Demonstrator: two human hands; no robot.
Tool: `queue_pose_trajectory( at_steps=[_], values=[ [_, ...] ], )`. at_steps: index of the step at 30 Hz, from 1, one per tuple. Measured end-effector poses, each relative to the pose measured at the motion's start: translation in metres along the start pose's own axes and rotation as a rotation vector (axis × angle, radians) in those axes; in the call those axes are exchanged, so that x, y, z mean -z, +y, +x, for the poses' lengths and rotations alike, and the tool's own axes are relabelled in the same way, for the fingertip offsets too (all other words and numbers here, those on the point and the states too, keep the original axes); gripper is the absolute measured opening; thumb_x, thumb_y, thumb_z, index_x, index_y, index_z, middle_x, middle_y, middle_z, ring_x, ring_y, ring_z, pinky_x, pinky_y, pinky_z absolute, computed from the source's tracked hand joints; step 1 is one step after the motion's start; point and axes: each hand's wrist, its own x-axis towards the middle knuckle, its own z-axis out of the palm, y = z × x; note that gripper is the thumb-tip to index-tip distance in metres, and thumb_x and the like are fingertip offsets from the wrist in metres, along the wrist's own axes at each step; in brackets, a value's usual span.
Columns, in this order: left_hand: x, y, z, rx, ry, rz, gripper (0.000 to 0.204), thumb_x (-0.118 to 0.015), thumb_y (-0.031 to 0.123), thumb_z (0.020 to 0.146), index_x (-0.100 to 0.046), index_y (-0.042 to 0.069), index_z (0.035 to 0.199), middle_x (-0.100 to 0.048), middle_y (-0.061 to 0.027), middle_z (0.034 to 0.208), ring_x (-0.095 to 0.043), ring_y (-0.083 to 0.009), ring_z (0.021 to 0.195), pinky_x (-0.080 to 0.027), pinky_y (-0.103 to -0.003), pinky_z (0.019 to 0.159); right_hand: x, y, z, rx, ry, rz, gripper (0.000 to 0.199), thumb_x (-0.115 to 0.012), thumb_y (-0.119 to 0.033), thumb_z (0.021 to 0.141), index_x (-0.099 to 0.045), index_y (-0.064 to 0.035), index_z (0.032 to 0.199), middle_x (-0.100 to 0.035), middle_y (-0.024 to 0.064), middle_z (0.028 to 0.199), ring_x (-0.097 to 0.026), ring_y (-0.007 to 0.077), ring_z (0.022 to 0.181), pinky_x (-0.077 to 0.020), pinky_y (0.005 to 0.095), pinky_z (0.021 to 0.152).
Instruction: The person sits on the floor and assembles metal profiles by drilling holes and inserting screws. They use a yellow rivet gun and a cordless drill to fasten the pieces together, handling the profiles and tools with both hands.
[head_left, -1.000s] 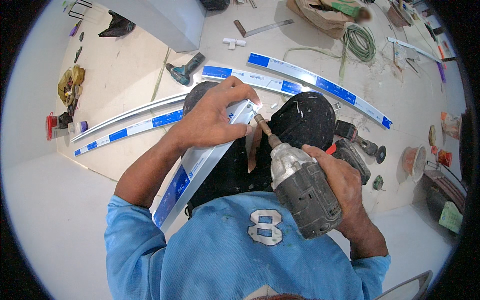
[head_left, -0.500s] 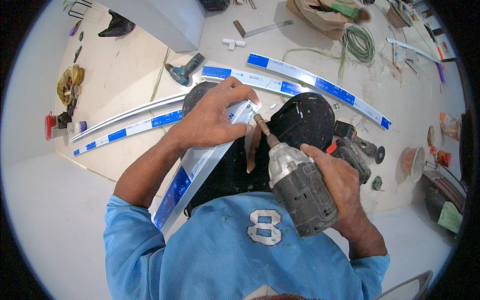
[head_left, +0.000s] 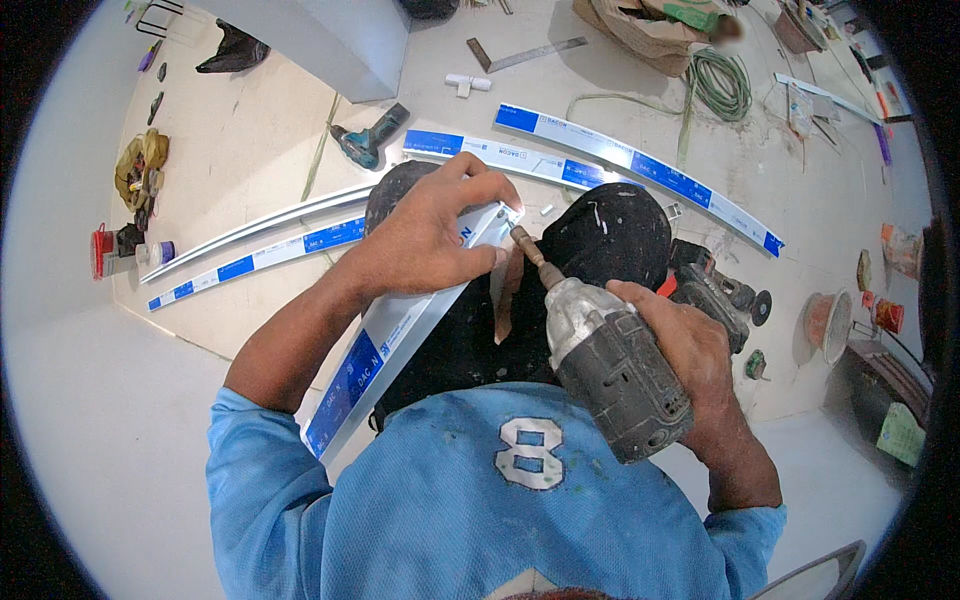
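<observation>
A long white channel profile with blue-and-white protective film (head_left: 348, 378) slants across my lap, its far end raised between my knees. My left hand (head_left: 425, 225) grips that end, the thumb on the near side and the fingers curled over the far side. In my right hand (head_left: 690, 345) is a grey and black impact driver (head_left: 625, 385), tilted with its nose pointing up and left. Its bit (head_left: 527, 243) meets the end of the profile near a small screw-like spot; whether they touch I cannot tell.
Several similar film-covered profiles (head_left: 640, 170) lie on the floor ahead and left. A teal cordless drill (head_left: 368, 135), a metal square (head_left: 525, 55), a white pipe tee (head_left: 465, 84) and a coiled hose (head_left: 720, 85) lie beyond. An angle grinder (head_left: 715, 290) is right of my knee.
The impact driver's body has swung slightly to the right with my right hand, while its bit stays at the profile's end. My left hand and the profile have barely moved.
</observation>
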Motion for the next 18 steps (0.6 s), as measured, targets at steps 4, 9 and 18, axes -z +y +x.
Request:
queue_pose_trajectory(
  at_steps=[4,9,18],
  values=[
    [0.0003,0.0049,0.0006,0.015,0.003,0.012,0.048,-0.084,0.017,0.078,-0.071,0.011,0.124,-0.062,-0.0117,0.121,-0.062,-0.0314,0.122,-0.048,-0.047,0.108,0.005,-0.0007,0.0021,0.051,0.006,-0.061,0.07,-0.085,-0.026,0.085,-0.063,0.0028,0.145,-0.077,0.0208,0.103,-0.077,0.0391,0.094,-0.0586,0.0504,0.083],
    [-0.0015,-0.0009,-0.0003,0.016,0.003,0.006,0.048,-0.084,0.019,0.078,-0.071,0.012,0.124,-0.06,-0.0121,0.123,-0.061,-0.0321,0.122,-0.048,-0.048,0.107,0.0098,-0.0007,0.0032,-0.053,-0.095,-0.063,0.07,-0.09,-0.028,0.085,-0.066,-0.0003,0.145,-0.078,0.0193,0.127,-0.08,0.032,0.107,-0.0607,0.0473,0.095],
    [-0.0016,-0.0004,-0.0007,0.02,0.006,0.032,0.049,-0.085,0.019,0.078,-0.072,0.012,0.125,-0.06,-0.0119,0.123,-0.061,-0.0323,0.123,-0.047,-0.049,0.109,0.0105,0.0031,0.009,0.054,-0.034,-0.09,0.069,-0.084,-0.025,0.083,-0.064,0.0016,0.144,-0.078,0.0196,0.106,-0.078,0.0372,0.099,-0.0594,0.0485,0.084]
  ],
)
